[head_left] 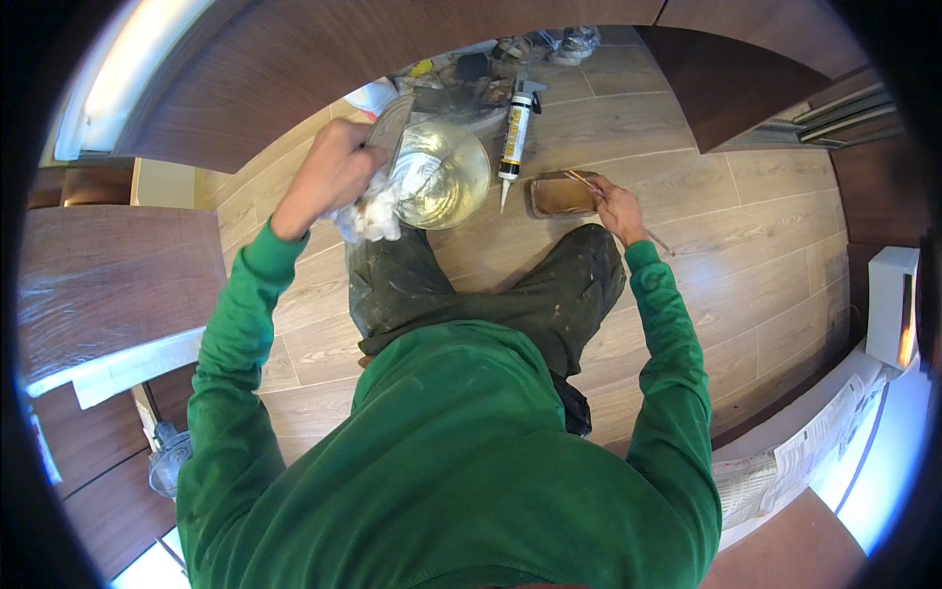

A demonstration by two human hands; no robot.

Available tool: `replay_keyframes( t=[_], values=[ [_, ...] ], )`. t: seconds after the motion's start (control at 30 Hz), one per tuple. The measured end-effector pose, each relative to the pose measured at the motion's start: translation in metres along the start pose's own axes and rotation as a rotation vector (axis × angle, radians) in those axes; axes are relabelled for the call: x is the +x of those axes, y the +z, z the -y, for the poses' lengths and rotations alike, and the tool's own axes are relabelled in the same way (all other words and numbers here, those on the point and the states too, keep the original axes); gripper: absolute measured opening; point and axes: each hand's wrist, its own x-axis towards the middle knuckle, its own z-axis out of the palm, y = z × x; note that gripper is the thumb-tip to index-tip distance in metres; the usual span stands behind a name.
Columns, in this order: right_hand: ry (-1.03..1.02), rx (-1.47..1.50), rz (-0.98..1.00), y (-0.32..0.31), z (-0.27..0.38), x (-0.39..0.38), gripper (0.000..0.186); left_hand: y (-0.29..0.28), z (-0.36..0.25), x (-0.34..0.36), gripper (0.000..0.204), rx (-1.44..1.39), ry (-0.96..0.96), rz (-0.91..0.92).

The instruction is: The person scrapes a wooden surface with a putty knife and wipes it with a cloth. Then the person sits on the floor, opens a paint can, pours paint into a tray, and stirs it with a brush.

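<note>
Presently, a clear round bucket [442, 175] stands on the wood-look plank floor [765, 245], just beyond the person's left knee and toward the far middle of the scene. The left hand [334, 172] is closed around a wad of white cloth [371, 214] and presses it against the bucket's left rim; a flat grey metal blade [390, 126] rises from the same grip, though its full shape cannot be made out. To the right of the bucket, a caulking gun with a white cartridge [515, 133] lies on the floor, its nozzle pointing toward the near side. Just right of that sits a shallow rectangular tray of brown liquid [561, 194]. The right hand [616, 208] is pinched around a thin stick [628, 218], whose far end rests over the tray; whether it touches the liquid cannot be told. The person kneels in dark, paint-marked trousers [491, 285] and a green long-sleeved top [451, 442]. Dark brown cabinet panels [245, 79] bound the far side and the left. Loose items are heaped on the floor at the far edge, too small to identify. A white box-shaped unit [891, 304] stands at the right.
</note>
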Motion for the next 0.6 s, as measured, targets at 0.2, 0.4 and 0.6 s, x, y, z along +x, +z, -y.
replay_keyframes(
  t=[0.2,0.4,0.6],
  values=[
    [0.022,-0.08,0.1,0.005,0.012,0.019,0.028,0.035,-0.043,0.066,0.031,0.262,0.034,0.116],
    [-0.056,0.145,0.115,0.031,0.007,0.031,0.03,0.064,-0.094,0.113,0.033,0.421,0.086,0.279],
    [0.03,0.262,0.223,0.059,-0.002,0.057,0.029,0.09,-0.111,0.153,0.032,0.859,0.556,0.428]
  ],
)
